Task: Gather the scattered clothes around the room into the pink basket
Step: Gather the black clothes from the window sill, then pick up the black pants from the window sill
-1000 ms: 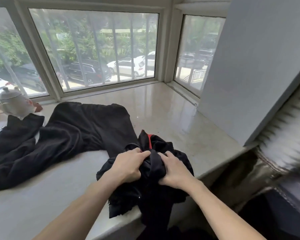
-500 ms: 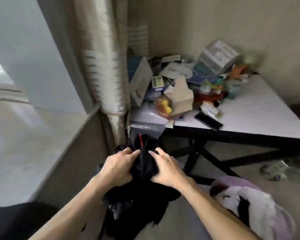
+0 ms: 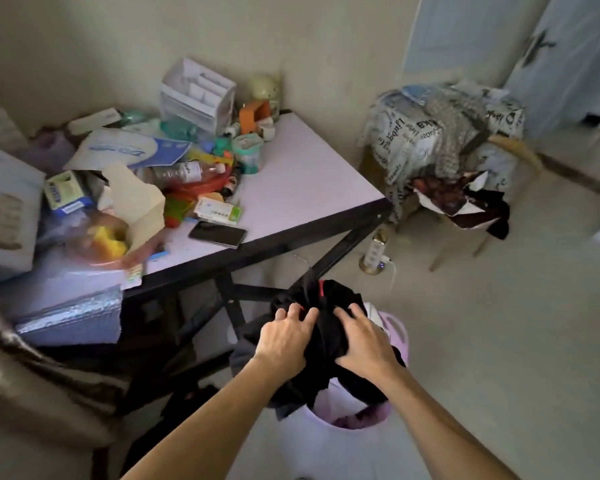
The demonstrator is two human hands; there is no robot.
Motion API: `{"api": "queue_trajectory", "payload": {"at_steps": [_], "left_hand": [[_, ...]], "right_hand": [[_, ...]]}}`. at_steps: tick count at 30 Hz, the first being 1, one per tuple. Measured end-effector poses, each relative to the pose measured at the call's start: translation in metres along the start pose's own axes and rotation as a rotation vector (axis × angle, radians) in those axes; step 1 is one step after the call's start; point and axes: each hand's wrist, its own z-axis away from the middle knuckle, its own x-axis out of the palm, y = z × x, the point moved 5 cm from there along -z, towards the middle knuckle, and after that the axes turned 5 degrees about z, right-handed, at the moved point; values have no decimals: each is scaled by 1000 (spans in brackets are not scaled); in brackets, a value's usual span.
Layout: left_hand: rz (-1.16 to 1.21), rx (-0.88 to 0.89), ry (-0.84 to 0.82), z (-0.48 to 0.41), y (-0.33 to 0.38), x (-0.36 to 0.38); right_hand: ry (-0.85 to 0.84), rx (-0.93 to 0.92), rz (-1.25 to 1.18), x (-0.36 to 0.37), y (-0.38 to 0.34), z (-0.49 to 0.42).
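**Black bundle held over the pink basket**

We have both hands clamped on a bunched black garment (image 3: 321,327). Our left hand (image 3: 284,339) grips its left side with fingers curled into the cloth, and our right hand (image 3: 366,336) grips the right side the same way, the two hands close together with a fold of fabric between them. A thin red strip (image 3: 322,288) shows near the top of the bundle. Loose ends of the garment hang down below our wrists.

The pink basket (image 3: 347,441) stands on the floor directly under the bundle, and the hanging cloth reaches down to its opening and covers much of it. One handle slot of the rim (image 3: 395,327) shows just right of our right hand. We can see some pale and purple cloth inside the basket, though we cannot tell what pieces they are.

To our left is the worktop (image 3: 302,188), white-topped on a black frame, its far and left parts piled with boxes, bottles and packets. A dark phone (image 3: 217,234) lies flat near its front edge, and a white drawer organiser (image 3: 197,94) stands at the back by the wall. Beyond the worktop's corner a chair (image 3: 447,140) is heaped with printed fabric, with darker cloth (image 3: 465,202) draped over its seat edge. A power strip (image 3: 374,258) lies on the floor between the worktop leg and the chair.
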Motion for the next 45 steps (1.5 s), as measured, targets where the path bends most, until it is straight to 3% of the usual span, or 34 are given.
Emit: {"api": "queue_trajectory", "payload": {"at_steps": [11, 18, 26, 33, 36, 42, 45], "left_hand": [[-80, 41, -89, -61, 46, 17], [-14, 110, -35, -77, 48, 14], [118, 43, 37, -61, 15, 17], [190, -151, 140, -23, -49, 8], [211, -272, 235, 17, -88, -6], [269, -595, 463, 153, -188, -33], [244, -826, 565, 271, -248, -38]], "right_hand": [[-112, 153, -75, 12, 78, -38], [-125, 217, -38, 22, 105, -66], [-50, 173, -141, 31, 80, -84], [-33, -83, -185, 29, -23, -101], [-39, -262, -212, 27, -103, -98], [-31, -696, -217, 26, -273, -50], [-98, -923, -247, 38, -378, 8]]}}
